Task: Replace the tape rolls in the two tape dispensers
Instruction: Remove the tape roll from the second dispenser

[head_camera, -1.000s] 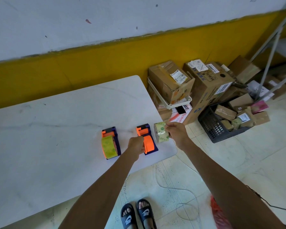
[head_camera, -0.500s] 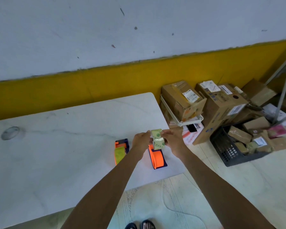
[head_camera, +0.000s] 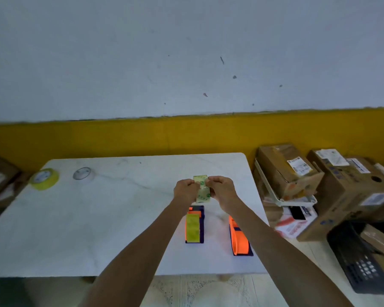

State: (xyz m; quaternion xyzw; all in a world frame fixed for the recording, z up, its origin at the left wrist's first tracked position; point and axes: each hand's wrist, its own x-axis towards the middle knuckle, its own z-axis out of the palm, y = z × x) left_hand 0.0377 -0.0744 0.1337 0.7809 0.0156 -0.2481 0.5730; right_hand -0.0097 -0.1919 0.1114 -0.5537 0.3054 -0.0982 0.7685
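Note:
Both hands hold a clear tape roll (head_camera: 201, 189) with green printed dots, raised above the white table (head_camera: 102, 218). My left hand (head_camera: 185, 191) grips its left side and my right hand (head_camera: 221, 189) its right side. Below them stand two orange and dark blue tape dispensers. The left dispenser (head_camera: 194, 227) carries a yellowish tape roll. The right dispenser (head_camera: 239, 239) shows only its orange wheel, with no tape on it, and my right forearm hides part of it.
A yellow tape roll (head_camera: 45, 178) and a clear, nearly flat roll (head_camera: 83, 173) lie at the table's far left. Cardboard boxes (head_camera: 288, 171), a white rack and a black crate (head_camera: 364, 262) crowd the floor to the right. More boxes sit at the far left.
My left hand left the right dispenser and joined my right hand on the clear roll, which rose above the table between the dispensers. The camera tilted up and shifted, showing the table's left end.

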